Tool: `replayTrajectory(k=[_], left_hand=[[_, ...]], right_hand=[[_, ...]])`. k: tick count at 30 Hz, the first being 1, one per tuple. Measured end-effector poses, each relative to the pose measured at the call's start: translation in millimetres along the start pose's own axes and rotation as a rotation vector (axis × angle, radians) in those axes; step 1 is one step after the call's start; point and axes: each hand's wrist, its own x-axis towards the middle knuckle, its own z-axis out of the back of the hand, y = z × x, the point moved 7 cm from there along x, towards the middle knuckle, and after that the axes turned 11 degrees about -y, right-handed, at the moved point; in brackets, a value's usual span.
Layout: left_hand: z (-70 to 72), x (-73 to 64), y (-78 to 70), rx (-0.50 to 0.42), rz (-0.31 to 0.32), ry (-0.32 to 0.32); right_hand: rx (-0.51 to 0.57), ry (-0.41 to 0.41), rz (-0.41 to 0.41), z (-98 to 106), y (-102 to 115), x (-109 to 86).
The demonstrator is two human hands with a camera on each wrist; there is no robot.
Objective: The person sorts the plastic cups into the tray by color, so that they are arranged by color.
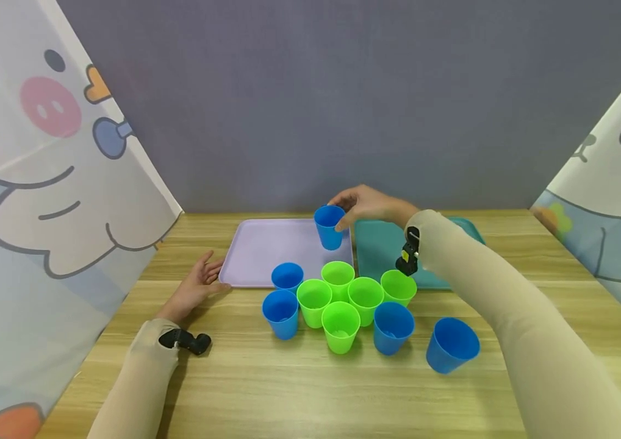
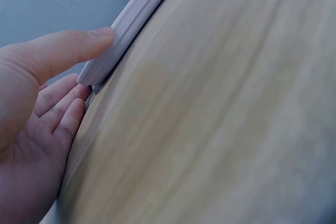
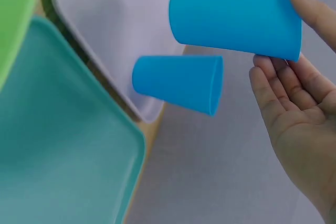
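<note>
My right hand (image 1: 364, 206) grips a blue cup (image 1: 329, 228) near its rim, thumb on one side and fingers on the other. The cup is upright over the right part of a lavender tray (image 1: 266, 247). In the right wrist view a second blue cup (image 3: 176, 81) is on that tray, beside the held cup (image 3: 233, 17); the head view mostly hides it. At the tray's near left corner lies my left hand (image 1: 199, 285), its fingers fairly straight. In the left wrist view its thumb (image 2: 68, 48) touches the tray rim (image 2: 134, 19).
Several green cups (image 1: 340, 326) stand clustered on the wooden table (image 1: 288, 396). Blue cups (image 1: 280, 314) flank them at left, with others (image 1: 393, 328) at right. A teal tray (image 1: 376, 250) lies right of the lavender one, partly under my right arm. A grey wall (image 1: 310, 110) rises behind.
</note>
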Motion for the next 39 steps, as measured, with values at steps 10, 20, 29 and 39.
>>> replayTrajectory(k=[10, 20, 29, 39], left_hand=[[-1.6, 1.9, 0.4, 0.002, -0.014, -0.008], [-0.5, -0.4, -2.6, -0.010, -0.015, -0.012], [0.9, -1.9, -1.6, -0.005, -0.016, -0.034], [-1.3, 0.0, -3.4, -0.014, -0.027, -0.027]], right_hand=[[-0.044, 0.016, -0.003, -29, 5, 28.4], [-0.106, -0.066, -0.047, -44, 3, 51.7], [-0.175, -0.115, -0.134, -59, -1, 67.7], [-0.230, -0.082, -0.136, -66, 1, 67.1]])
